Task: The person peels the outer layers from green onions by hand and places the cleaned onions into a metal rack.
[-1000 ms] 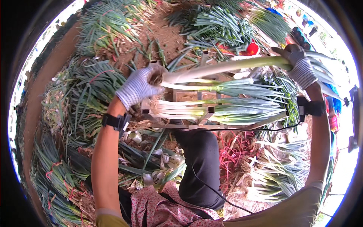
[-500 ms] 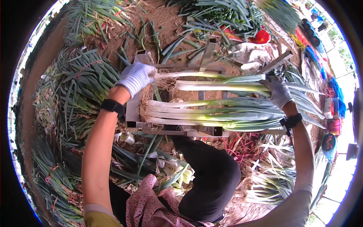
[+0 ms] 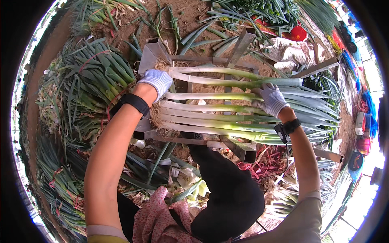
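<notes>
Long leeks (image 3: 210, 96) lie side by side across a metal frame (image 3: 241, 47), their white root ends toward the left. The gloved left hand (image 3: 157, 84) is at those ends, fingers hidden, grip impossible to tell; the gloved right hand (image 3: 269, 98) touches the greener stretch, fingers apart

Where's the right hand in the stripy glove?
In the head view, the striped-gloved right hand is right of centre, on the long white-and-green leeks lying across the grey metal rack.
</notes>
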Available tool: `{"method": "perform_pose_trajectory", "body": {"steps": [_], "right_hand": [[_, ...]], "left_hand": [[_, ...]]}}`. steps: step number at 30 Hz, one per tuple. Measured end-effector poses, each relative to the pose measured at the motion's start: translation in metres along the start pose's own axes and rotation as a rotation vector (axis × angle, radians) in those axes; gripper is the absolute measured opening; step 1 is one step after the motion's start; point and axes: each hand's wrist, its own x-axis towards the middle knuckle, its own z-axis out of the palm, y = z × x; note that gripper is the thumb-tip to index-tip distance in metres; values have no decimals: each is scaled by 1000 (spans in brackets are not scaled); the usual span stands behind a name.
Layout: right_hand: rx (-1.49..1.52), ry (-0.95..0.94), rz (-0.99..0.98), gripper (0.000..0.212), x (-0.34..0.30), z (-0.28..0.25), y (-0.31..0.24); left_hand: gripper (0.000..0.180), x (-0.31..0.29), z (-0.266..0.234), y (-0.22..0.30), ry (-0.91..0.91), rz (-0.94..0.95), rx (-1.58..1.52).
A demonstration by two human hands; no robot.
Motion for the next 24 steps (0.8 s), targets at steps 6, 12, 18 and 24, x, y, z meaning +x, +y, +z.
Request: {"method": "perform_pose_trajectory", "body": {"steps": [6,12,18,24], "right_hand": [[186,27,-5,38,3,6,4],[246,98,-11,34,-1,32,-4],[157,159,22,32,6,25,-6],[253,156,-64,30,-2,40,-18]], "left_hand": [[20,-11,2,-2,-39,2,-83],[20,-25,-20,2,-52,-6,-76],[20,-42,-18,11,27,10,-89],[21,-82,1,23,67,-75,-255]]}}
